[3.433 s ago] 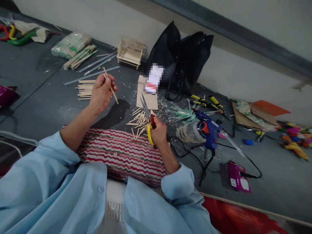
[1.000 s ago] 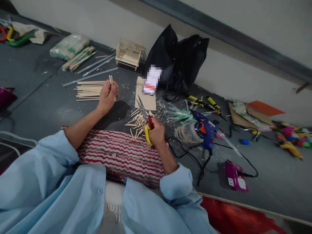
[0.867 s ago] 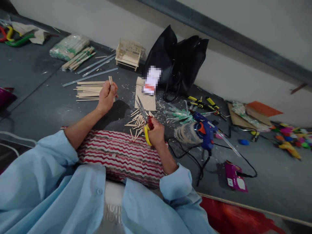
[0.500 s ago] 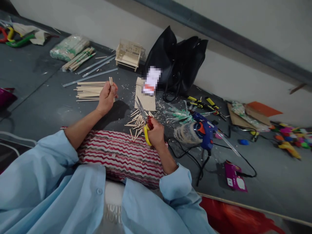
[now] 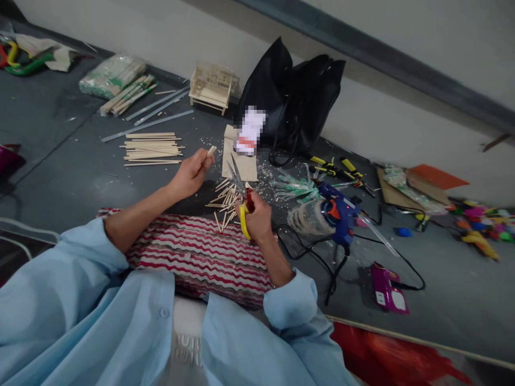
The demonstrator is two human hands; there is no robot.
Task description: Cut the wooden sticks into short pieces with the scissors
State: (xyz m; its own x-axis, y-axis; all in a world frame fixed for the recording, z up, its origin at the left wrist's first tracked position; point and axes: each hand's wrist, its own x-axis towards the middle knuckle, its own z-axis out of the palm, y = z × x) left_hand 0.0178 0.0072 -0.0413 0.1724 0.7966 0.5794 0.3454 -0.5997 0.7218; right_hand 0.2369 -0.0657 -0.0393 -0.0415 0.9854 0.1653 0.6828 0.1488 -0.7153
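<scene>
My left hand [image 5: 190, 174] is closed around a few thin wooden sticks [image 5: 211, 151], whose pale ends poke out above the fingers toward the scissors. In my right hand [image 5: 258, 215] are scissors [image 5: 237, 177] with yellow and red handles, blades pointing up and away from me and slightly parted. Below the blades lies a loose heap of short cut sticks [image 5: 225, 201]. Longer wooden sticks [image 5: 151, 147] rest in a row to the left of my left hand. A small wooden model [image 5: 211, 88] stands at the back.
A pixelated phone [image 5: 250, 131] leans against a black bag [image 5: 293, 102], above brown paper [image 5: 241, 169]. To the right, a blue glue gun [image 5: 340, 214] rests on a clear container [image 5: 309, 219], its cable trailing. A striped cushion [image 5: 197, 257] lies before me. Cutters [image 5: 350, 169] lie behind.
My left hand has moved right, away from the row of long sticks and toward the scissors, carrying its sticks and tilting them. My right hand has stayed nearly in place with the scissors.
</scene>
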